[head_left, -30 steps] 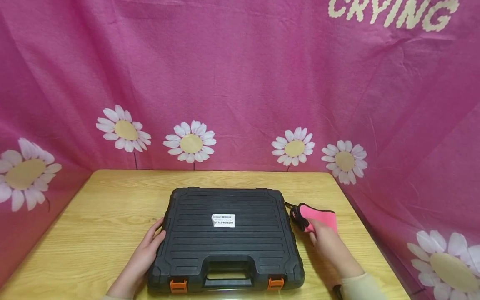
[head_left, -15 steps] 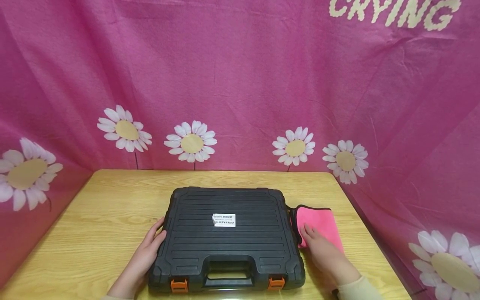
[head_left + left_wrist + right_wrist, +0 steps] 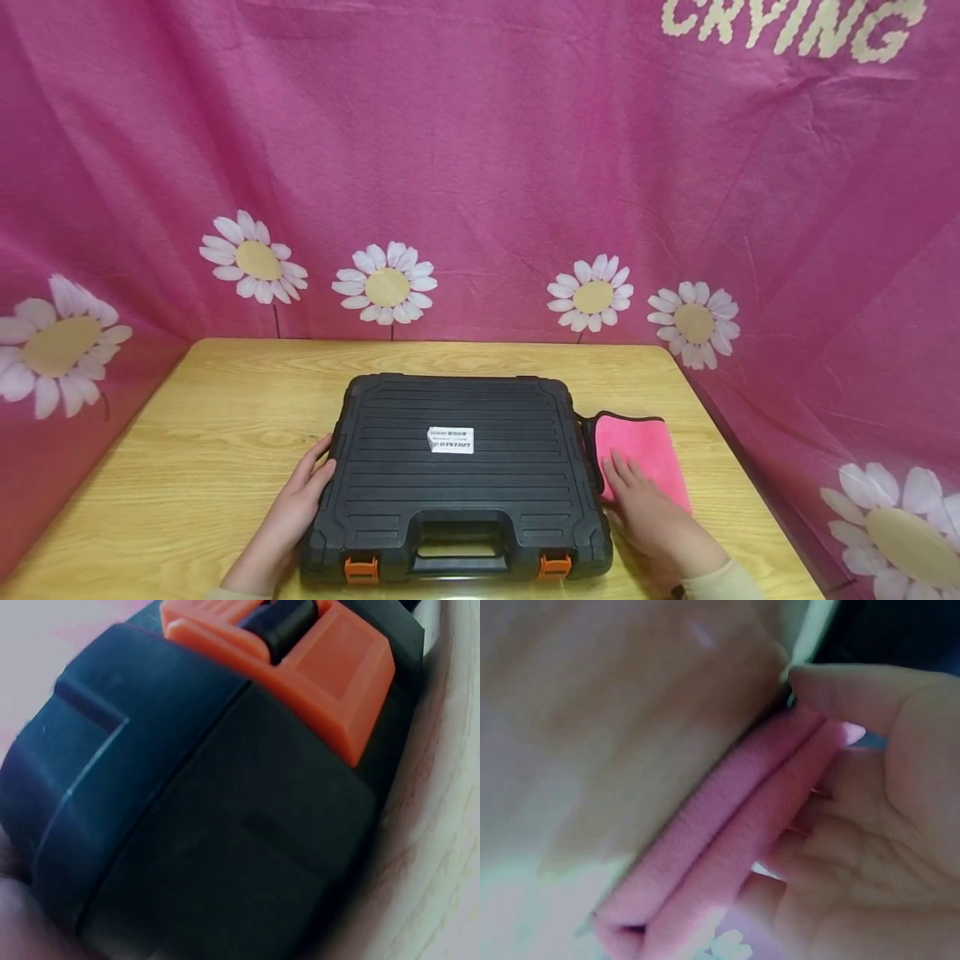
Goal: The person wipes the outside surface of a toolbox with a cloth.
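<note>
A black plastic tool case (image 3: pixel 457 483) with orange latches lies flat on the table in the head view, its handle towards me. My left hand (image 3: pixel 296 500) rests against the case's left side, fingers fairly straight. The left wrist view shows the case corner and an orange latch (image 3: pixel 330 667) close up. Beside the case's right edge lies a folded pink cloth (image 3: pixel 645 446) with black edging. My right hand (image 3: pixel 652 517) rests on it with straight fingers. In the right wrist view the thumb touches the edge of the folded layers (image 3: pixel 720 825).
The wooden table (image 3: pixel 187 433) runs back to a pink fabric backdrop (image 3: pixel 480 183) printed with daisies and lettering. Fabric also hangs along both sides. A white label (image 3: pixel 451 440) is stuck on the case lid.
A second ago my right hand held the cloth bunched up, with black edging showing. It lies flat and wider now, and the hand has shifted slightly towards me. The left hand stays put.
</note>
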Motion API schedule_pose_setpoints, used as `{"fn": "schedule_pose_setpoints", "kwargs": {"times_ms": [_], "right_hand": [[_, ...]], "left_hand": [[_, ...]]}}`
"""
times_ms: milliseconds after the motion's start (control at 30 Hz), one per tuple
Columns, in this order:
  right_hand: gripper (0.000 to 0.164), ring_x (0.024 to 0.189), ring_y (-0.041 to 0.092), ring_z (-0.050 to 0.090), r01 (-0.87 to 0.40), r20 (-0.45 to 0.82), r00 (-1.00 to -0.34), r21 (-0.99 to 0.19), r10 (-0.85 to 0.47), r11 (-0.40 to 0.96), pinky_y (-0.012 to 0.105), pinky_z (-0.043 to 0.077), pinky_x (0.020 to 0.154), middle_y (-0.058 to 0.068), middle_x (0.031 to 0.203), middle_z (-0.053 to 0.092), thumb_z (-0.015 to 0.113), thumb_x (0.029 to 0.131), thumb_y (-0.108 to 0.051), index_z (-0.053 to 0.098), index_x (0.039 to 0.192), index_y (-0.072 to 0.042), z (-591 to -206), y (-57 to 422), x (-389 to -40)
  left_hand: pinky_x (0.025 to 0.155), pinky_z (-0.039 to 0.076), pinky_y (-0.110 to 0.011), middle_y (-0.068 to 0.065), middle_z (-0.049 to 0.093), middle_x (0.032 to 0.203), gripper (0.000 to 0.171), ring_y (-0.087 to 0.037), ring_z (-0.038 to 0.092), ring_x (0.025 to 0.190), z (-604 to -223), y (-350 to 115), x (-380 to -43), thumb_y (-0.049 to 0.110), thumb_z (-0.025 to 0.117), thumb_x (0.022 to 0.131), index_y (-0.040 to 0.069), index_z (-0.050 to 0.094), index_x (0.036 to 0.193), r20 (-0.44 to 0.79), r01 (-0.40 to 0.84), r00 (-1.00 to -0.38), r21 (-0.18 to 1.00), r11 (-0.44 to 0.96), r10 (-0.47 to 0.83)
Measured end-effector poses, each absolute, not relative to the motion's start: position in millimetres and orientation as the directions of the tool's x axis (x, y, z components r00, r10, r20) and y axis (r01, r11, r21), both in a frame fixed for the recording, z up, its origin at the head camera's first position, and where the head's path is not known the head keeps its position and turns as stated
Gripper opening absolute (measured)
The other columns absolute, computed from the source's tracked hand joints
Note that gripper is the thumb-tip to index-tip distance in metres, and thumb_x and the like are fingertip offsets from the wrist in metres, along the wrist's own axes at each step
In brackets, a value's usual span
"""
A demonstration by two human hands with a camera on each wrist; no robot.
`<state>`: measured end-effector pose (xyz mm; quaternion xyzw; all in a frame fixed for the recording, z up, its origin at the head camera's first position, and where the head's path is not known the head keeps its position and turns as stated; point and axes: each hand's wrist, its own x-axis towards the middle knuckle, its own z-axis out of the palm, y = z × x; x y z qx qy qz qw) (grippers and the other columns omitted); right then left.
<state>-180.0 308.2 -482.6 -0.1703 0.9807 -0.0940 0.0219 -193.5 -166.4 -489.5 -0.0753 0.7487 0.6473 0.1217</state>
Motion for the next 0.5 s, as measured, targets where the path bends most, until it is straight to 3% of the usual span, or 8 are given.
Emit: {"fn": "schedule_pose_setpoints", "kwargs": {"times_ms": [200, 367, 500], "right_hand": [[0.056, 0.131, 0.046, 0.044, -0.298, -0.067, -0.944, -0.249, -0.323, 0.922, 0.055, 0.038, 0.105, 0.029, 0.145, 0.041, 0.067, 0.09, -0.02, 0.049, 0.138, 0.003, -463.9, 313.3, -179.4], [0.039, 0.107, 0.034, 0.064, -0.312, -0.061, -0.94, -0.236, -0.335, 0.92, 0.049, 0.05, 0.092, 0.018, 0.116, 0.066, 0.068, 0.089, -0.025, 0.064, 0.117, 0.003, -447.5, 310.4, -183.2], [0.029, 0.098, 0.028, 0.067, -0.309, 0.102, -0.95, -0.174, -0.295, 0.935, 0.046, 0.054, 0.085, 0.01, 0.106, 0.069, 0.068, 0.089, -0.023, 0.067, 0.111, -0.004, -438.9, 300.8, -191.4]], "left_hand": [[0.107, 0.036, -0.052, -0.017, 0.019, 0.158, 0.062, -0.037, 0.036, 0.137, -482.3, -163.1, -195.4, 0.044, 0.038, 0.102, 0.019, 0.016, 0.155, -0.283, -0.275, -0.959, 0.933, 0.231, 0.005], [0.097, 0.044, -0.052, -0.023, 0.035, 0.147, 0.05, -0.038, 0.049, 0.124, -468.7, -166.4, -196.0, 0.028, 0.041, 0.103, 0.003, 0.034, 0.146, -0.108, -0.094, -0.994, 0.844, 0.527, -0.004], [0.094, 0.045, -0.054, -0.023, 0.048, 0.135, 0.045, -0.038, 0.054, 0.117, -452.5, -166.8, -193.5, 0.024, 0.048, 0.101, 0.0, 0.045, 0.139, 0.112, 0.081, -0.994, 0.679, 0.73, 0.006]]}}
